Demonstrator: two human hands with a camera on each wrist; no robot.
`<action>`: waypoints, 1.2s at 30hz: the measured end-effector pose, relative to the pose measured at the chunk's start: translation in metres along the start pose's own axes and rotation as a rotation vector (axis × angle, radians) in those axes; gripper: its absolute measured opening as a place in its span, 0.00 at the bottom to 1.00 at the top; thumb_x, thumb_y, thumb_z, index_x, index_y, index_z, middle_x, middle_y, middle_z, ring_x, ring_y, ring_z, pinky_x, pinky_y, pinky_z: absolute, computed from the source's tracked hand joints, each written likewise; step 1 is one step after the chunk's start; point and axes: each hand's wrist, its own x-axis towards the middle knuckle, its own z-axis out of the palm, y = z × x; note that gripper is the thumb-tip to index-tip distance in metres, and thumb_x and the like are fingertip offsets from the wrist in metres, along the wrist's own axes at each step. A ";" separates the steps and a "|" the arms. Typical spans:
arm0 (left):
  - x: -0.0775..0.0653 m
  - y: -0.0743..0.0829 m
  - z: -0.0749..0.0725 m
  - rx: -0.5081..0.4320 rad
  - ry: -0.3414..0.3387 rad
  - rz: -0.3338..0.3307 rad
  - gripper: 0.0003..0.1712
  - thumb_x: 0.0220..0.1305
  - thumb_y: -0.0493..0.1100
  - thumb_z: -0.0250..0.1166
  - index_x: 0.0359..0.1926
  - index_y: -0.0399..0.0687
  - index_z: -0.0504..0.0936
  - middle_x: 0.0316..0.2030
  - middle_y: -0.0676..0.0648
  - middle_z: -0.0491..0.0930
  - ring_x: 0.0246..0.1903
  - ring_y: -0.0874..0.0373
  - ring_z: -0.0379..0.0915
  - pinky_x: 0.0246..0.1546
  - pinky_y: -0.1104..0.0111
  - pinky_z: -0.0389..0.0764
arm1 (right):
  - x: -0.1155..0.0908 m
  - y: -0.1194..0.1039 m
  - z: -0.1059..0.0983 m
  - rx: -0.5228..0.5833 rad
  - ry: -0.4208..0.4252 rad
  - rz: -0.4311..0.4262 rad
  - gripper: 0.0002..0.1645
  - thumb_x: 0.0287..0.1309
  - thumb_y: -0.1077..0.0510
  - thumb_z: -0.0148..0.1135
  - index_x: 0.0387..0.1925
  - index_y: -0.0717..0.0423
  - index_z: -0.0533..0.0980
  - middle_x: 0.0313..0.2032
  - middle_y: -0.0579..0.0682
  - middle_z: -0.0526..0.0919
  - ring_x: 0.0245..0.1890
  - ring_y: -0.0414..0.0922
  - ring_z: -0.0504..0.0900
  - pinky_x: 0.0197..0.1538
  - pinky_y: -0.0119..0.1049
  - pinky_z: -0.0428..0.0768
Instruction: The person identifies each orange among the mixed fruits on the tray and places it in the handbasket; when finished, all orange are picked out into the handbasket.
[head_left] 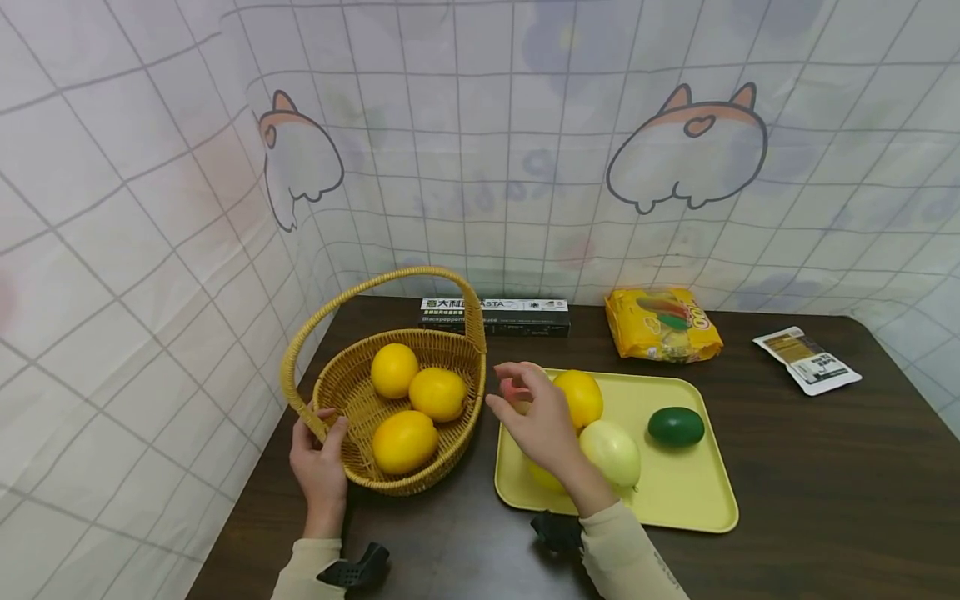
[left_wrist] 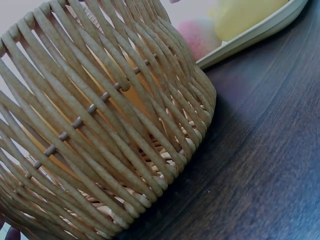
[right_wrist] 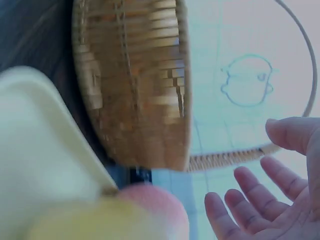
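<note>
My left hand (head_left: 321, 475) grips the left rim of a wicker basket (head_left: 360, 408), near the foot of its arched handle, thumb over the inside. Three yellow lemon-like fruits (head_left: 406, 442) lie in the basket. My right hand (head_left: 543, 421), fingers loosely bent and holding nothing, is over the left part of a yellow tray (head_left: 697, 492). Under and beside it are a yellow fruit (head_left: 581, 396), a pale green round one (head_left: 611, 454) and a pinkish peach-like fruit (right_wrist: 155, 205), partly hidden in the head view. A dark green oval fruit (head_left: 676, 427) lies on the tray's right.
Behind the basket stands a black-and-white pasta box (head_left: 525, 318). A yellow snack bag (head_left: 663, 325) lies behind the tray, and a white pouch (head_left: 808, 360) at the far right. A gridded cloth wall (head_left: 480, 167) closes off the back and left of the dark table.
</note>
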 end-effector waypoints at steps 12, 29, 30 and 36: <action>-0.008 0.021 0.003 0.009 -0.060 0.068 0.19 0.71 0.38 0.58 0.49 0.21 0.72 0.65 0.34 0.64 0.54 0.57 0.65 0.50 0.79 0.66 | 0.007 0.008 -0.041 -0.070 0.140 0.071 0.23 0.60 0.58 0.67 0.56 0.57 0.75 0.54 0.53 0.79 0.54 0.54 0.76 0.56 0.52 0.76; -0.004 0.008 0.004 0.014 -0.056 0.129 0.15 0.72 0.33 0.53 0.50 0.20 0.69 0.65 0.33 0.62 0.60 0.42 0.60 0.52 0.79 0.65 | 0.005 0.036 -0.096 -0.159 0.126 0.295 0.29 0.64 0.52 0.63 0.62 0.59 0.70 0.60 0.59 0.74 0.59 0.58 0.71 0.61 0.54 0.70; -0.003 0.005 0.004 0.018 -0.054 0.129 0.15 0.71 0.33 0.54 0.50 0.20 0.69 0.65 0.34 0.63 0.60 0.43 0.61 0.52 0.79 0.65 | 0.004 0.038 -0.098 -0.172 0.110 0.311 0.29 0.64 0.52 0.63 0.63 0.59 0.69 0.61 0.59 0.74 0.59 0.59 0.71 0.62 0.55 0.70; -0.002 0.001 0.002 0.024 -0.053 0.135 0.15 0.72 0.36 0.55 0.49 0.23 0.71 0.65 0.37 0.64 0.60 0.45 0.62 0.54 0.78 0.64 | 0.005 0.044 -0.103 -0.229 0.025 0.376 0.34 0.64 0.51 0.63 0.66 0.60 0.65 0.63 0.63 0.71 0.61 0.61 0.68 0.61 0.56 0.69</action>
